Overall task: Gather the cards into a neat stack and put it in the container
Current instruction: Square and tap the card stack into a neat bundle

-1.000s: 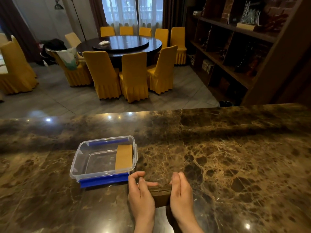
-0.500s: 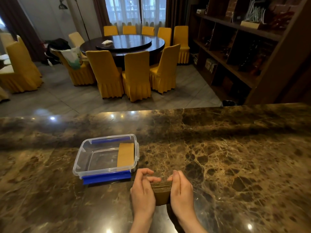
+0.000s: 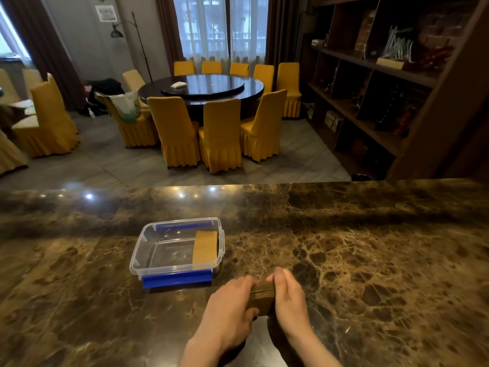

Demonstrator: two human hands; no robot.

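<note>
Brown card stack sits clamped between left hand and right hand grip on dark marble desk, near the clear plastic container, just off its blue-latched front corner.

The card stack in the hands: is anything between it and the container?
Nothing visible. The stack is pressed between the left hand and right hand; the open container sits just ahead-left, with only bare counter between. A tan piece fills its right side.

left hand closed tighter on stack
</note>
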